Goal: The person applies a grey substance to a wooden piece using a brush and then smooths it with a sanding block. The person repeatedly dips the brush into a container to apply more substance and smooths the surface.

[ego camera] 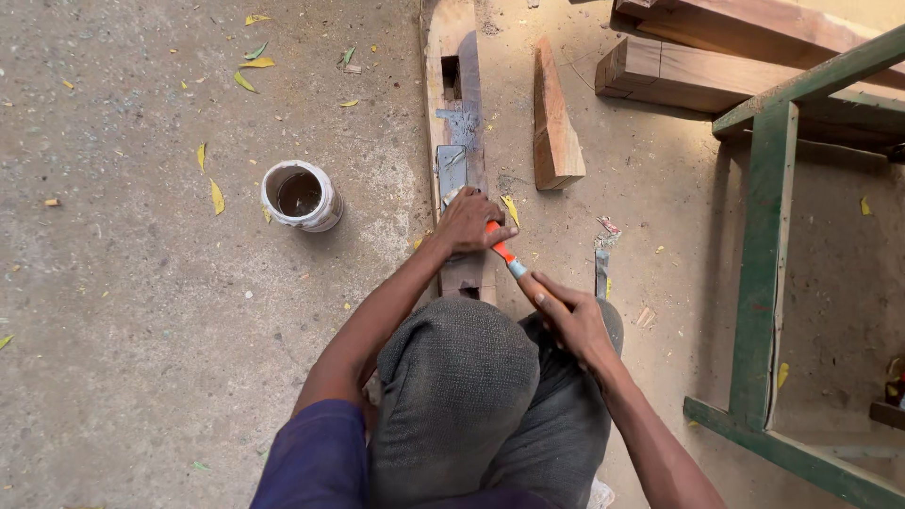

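Observation:
A long wooden piece with a rectangular slot lies on the ground in front of me, running away from my knees. My left hand presses down on its near part, beside a grey metal patch. My right hand grips the handle end of a tool with an orange and light-blue handle. The tool's far end runs under my left hand and is hidden there. My knees in grey trousers fill the lower middle of the view.
A small white tub of dark liquid stands on the concrete to the left. A short wooden block lies right of the long piece. Timber beams and a green metal frame occupy the right. Yellow leaves are scattered about.

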